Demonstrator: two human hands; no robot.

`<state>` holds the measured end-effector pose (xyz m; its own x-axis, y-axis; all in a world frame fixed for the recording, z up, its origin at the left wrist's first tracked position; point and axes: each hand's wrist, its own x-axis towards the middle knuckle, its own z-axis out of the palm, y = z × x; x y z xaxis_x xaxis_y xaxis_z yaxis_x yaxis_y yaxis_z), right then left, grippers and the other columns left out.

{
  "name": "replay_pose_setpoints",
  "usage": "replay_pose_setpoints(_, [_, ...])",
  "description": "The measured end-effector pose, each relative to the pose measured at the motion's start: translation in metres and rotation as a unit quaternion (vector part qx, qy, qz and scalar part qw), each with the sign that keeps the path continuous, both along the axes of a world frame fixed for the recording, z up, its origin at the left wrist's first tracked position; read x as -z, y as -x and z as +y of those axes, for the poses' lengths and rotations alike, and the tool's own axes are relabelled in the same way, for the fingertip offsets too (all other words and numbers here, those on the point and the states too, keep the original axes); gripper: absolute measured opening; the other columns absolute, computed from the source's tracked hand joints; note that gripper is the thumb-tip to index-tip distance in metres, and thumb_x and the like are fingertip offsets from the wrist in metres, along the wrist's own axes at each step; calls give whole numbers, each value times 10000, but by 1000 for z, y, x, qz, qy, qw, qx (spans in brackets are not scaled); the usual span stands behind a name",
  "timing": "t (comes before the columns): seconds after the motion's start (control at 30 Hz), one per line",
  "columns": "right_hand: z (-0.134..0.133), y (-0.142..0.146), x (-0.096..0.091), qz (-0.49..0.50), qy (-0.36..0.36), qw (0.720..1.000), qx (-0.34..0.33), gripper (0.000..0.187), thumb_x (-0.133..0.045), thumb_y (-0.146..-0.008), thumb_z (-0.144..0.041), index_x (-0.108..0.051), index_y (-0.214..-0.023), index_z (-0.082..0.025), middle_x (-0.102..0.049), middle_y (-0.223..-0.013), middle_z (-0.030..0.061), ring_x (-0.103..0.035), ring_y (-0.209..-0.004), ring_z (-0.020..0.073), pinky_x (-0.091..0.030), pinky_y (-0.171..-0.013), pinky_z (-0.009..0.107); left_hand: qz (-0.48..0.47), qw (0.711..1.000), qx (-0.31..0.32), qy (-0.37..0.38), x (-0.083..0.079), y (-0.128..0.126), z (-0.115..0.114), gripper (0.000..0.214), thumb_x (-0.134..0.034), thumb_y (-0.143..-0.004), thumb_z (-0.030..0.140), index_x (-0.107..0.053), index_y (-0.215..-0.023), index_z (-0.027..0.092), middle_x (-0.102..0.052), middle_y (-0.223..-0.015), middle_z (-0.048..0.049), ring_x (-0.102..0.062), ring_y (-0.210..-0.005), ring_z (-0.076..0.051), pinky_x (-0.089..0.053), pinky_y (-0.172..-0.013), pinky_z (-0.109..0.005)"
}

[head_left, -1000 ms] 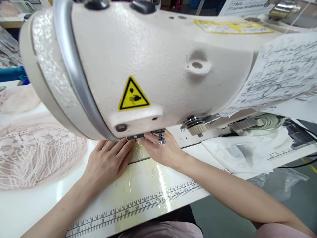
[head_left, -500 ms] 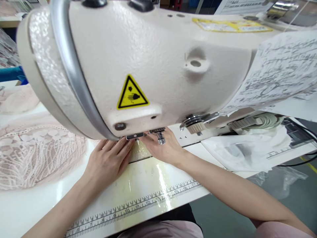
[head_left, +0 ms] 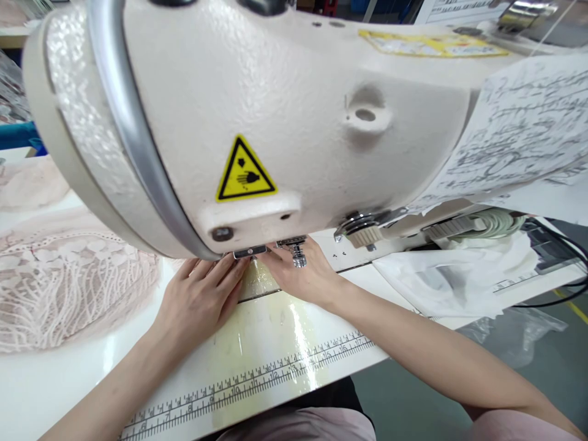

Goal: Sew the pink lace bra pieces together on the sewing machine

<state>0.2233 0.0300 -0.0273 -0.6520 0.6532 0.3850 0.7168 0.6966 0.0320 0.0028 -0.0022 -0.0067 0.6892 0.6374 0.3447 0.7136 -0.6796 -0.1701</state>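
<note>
A sewing machine [head_left: 294, 141] fills the upper view, its pale head hiding the needle area. My left hand [head_left: 197, 297] lies palm down at the left of the needle area, fingers stretched forward, with their tips under the head. Beside it, a bit of pale pink fabric shows at the fingers, and a pink lace piece [head_left: 68, 294] spreads over the table to the left. My right hand [head_left: 303, 272] reaches under the head from the right. Its fingers are mostly hidden behind the machine, so whether they grip any fabric cannot be seen.
The white table [head_left: 257, 343] has a printed ruler [head_left: 252, 383] along its front edge. White cloth [head_left: 441, 275] and a pale green coiled band [head_left: 491, 223] lie at the right. A handwritten paper [head_left: 519, 122] hangs on the machine. Black cables [head_left: 569, 297] run at the far right.
The view has shifted very slightly. Both hands stay in the same place under the machine head, and no clear movement of the fabric shows.
</note>
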Motion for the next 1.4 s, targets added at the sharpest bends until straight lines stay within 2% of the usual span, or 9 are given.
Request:
replay_pose_setpoints(0.17, [0, 0, 1, -1, 1, 1000, -1, 420, -476, -873, -53, -615, -1234, -217, -704, -767, 29, -636, -918, 211, -475, -886, 423, 2, 1000, -2, 1, 0, 1, 0, 399, -544, -924, 251, -551, -1311, 156, -659, -1259, -76, -652, -1057, -263, -475, -912, -438])
replay_pose_setpoints(0.4, [0, -2, 3, 20, -3, 1000, -7, 384, -484, -868, -47, -633, -1173, -225, -729, -1025, 55, -637, -969, 201, -480, -871, 403, -7, 1000, -4, 6, 0, 2, 1, 412, -570, -911, 260, -554, -1311, 160, -668, -1244, -74, -652, -1051, -260, -465, -925, -438])
replay_pose_setpoints(0.6, [-1, -2, 2, 26, -17, 999, -14, 351, -477, -870, -44, -644, -1142, -190, -738, -957, 62, -633, -989, 209, -476, -907, 412, -10, 1000, -5, 16, 0, 2, 1, 411, -564, -909, 260, -557, -1309, 167, -673, -1235, -76, -649, -1057, -263, -470, -917, -438])
replay_pose_setpoints(0.73, [-1, -2, 2, 9, -4, 1000, -7, 413, -491, -859, -37, -619, -1209, -216, -730, -953, 55, -622, -994, 208, -477, -867, 392, -6, 1000, -8, 12, 1, 3, 1, 413, -559, -914, 266, -552, -1317, 176, -665, -1251, -69, -652, -1056, -261, -470, -925, -440])
replay_pose_setpoints(0.97, [-2, -1, 2, -8, -15, 1000, -5, 477, -462, -883, -42, -557, -1313, -225, -707, -811, 40, -624, -942, 219, -471, -826, 403, 0, 1000, -7, 5, 1, 2, 1, 404, -551, -919, 272, -557, -1311, 172, -670, -1243, -69, -656, -1037, -254, -471, -929, -438])
replay_pose_setpoints(1.2, [0, -2, 3, 2, 9, 1000, -5, 461, -476, -871, -43, -569, -1279, -237, -710, -850, 42, -619, -992, 223, -465, -873, 416, -4, 1000, -8, 12, 0, 2, 0, 415, -557, -914, 263, -548, -1320, 177, -670, -1240, -75, -658, -1039, -262, -473, -923, -448])
replay_pose_setpoints(1.4, [-1, -3, 2, -16, -35, 999, -9, 376, -484, -862, -45, -622, -1166, -220, -719, -856, 35, -631, -821, 188, -479, -809, 391, -1, 1000, -4, 10, 0, 3, 1, 419, -561, -912, 264, -546, -1320, 168, -668, -1244, -76, -657, -1041, -259, -475, -912, -441])
